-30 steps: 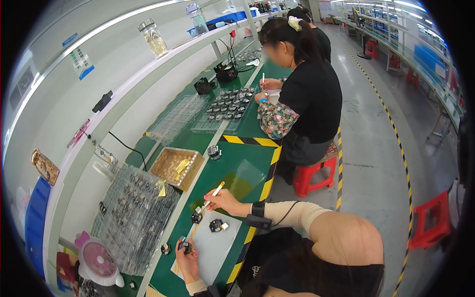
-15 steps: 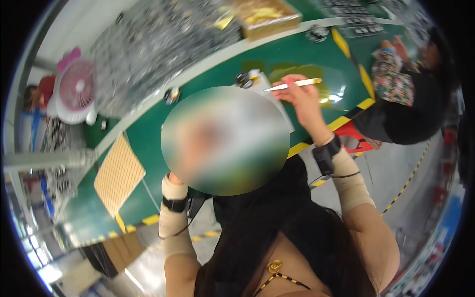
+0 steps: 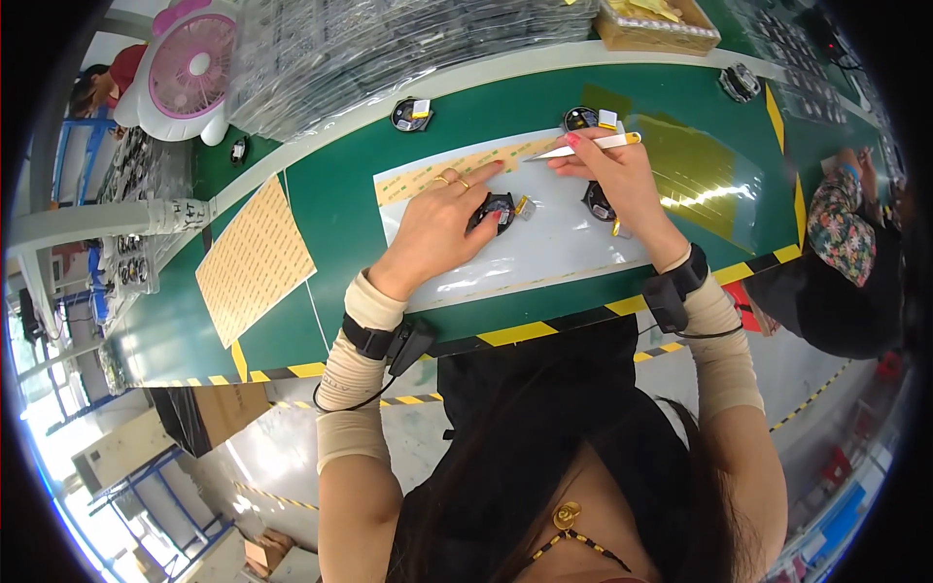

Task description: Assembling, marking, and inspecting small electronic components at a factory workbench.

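Note:
My left hand [image 3: 439, 225] rests on a white mat [image 3: 544, 243] and holds a small black round part [image 3: 498, 209], with its forefinger stretched toward a strip of yellow tape [image 3: 457, 167]. My right hand [image 3: 612, 175] grips white tweezers [image 3: 588, 146] with a yellow end, their tip over the tape strip. Another black part [image 3: 598, 202] lies on the mat under my right palm. Both wrists wear black bands.
Two more black round parts [image 3: 411, 114] [image 3: 581, 119] lie beyond the mat on the green bench [image 3: 330, 209]. A sheet of yellow stickers [image 3: 255, 260] lies at left. Stacked clear trays [image 3: 389, 39], a pink fan [image 3: 187, 70] and a cardboard box [image 3: 657, 27] stand behind. Another person [image 3: 844, 253] sits at right.
The view has swung down from along the bench to my own hands. My left hand has come onto the mat and taken the black part; my right hand still holds the tweezers.

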{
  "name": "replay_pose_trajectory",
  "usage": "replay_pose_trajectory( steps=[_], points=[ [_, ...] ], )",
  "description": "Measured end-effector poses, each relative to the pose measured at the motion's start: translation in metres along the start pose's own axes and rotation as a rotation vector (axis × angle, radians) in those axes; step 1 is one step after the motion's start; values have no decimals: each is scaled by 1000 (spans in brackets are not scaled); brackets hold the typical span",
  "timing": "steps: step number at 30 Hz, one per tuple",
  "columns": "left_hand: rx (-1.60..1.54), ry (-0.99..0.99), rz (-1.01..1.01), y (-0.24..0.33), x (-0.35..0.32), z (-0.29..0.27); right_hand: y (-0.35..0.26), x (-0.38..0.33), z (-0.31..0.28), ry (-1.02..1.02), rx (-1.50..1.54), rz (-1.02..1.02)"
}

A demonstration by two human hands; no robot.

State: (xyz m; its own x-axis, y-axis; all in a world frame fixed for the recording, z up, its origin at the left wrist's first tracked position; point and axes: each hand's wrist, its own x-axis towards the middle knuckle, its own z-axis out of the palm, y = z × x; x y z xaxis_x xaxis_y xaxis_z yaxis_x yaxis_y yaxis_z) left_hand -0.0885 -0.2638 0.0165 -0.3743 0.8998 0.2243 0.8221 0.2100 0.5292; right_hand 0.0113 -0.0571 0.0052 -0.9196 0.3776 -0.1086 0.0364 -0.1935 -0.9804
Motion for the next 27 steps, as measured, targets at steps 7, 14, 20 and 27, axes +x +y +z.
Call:
replay_pose_trajectory(
  steps=[7,14,20,27],
  points=[
    [7,-18,-15,-6,2,5,4,7,5,-55,4,-22],
    [53,33,22,-5,5,3,-10,21,-12,-33,237,-14],
    [-1077,52,-614,-9,29,2,-31,31,-12,42,342,-237],
    [-1713,39,-649,-12,32,10,-10,15,13,-8,247,-227]
  ],
)
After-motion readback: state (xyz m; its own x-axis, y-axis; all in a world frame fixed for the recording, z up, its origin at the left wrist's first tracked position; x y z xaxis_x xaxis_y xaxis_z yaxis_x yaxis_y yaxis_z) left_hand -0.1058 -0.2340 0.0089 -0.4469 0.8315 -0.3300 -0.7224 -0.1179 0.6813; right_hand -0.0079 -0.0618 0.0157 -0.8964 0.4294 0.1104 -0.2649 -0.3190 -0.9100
